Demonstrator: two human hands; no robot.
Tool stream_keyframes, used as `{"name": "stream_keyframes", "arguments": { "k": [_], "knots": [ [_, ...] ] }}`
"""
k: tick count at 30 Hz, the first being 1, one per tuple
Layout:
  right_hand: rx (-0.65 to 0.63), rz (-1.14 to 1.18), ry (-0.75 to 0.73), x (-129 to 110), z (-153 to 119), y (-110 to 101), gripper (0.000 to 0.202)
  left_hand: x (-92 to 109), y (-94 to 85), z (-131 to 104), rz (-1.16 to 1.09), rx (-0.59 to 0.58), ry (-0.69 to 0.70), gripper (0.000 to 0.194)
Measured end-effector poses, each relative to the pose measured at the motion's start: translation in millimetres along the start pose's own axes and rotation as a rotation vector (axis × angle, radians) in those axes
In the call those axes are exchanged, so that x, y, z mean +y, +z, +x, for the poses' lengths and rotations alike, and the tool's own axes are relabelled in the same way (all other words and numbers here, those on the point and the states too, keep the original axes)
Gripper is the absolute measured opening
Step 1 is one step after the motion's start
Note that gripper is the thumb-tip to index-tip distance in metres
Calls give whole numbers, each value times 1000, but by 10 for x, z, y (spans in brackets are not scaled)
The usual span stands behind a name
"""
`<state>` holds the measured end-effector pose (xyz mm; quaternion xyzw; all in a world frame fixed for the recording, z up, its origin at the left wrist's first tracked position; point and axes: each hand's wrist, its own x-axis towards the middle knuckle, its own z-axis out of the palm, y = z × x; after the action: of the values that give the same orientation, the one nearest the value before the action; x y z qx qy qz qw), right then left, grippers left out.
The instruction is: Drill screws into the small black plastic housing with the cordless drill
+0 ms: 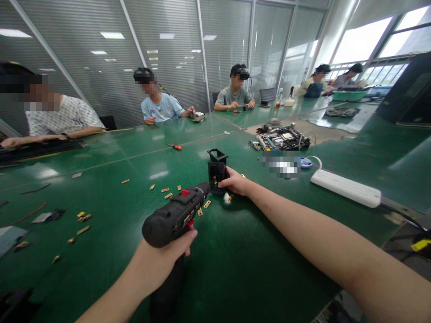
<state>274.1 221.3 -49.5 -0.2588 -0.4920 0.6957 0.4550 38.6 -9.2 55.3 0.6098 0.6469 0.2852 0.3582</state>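
On the glossy green tabletop (111,220), here's a black rectangular plastic housing (218,168) pinched in the right hand (237,182), and there's the left hand (167,259) wrapped around a black-and-red cordless drill (165,222) aimed at it, small flat brass-coloured plates (207,204) scattered nearby, an orange-handled screwdriver (176,147) lying farther back.

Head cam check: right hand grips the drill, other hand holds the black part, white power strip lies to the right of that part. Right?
One error: the drill is in the left hand, per the head view. The other, the right hand, holds the black part; white power strip lies to its right.
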Motion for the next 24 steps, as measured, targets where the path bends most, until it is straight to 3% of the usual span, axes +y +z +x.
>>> {"name": "stream_keyframes", "arguments": {
  "k": [24],
  "knots": [
    [-11,-4,-18,17,11,-25,70,2,8,6,-4,12,3,40]
  ]
}}
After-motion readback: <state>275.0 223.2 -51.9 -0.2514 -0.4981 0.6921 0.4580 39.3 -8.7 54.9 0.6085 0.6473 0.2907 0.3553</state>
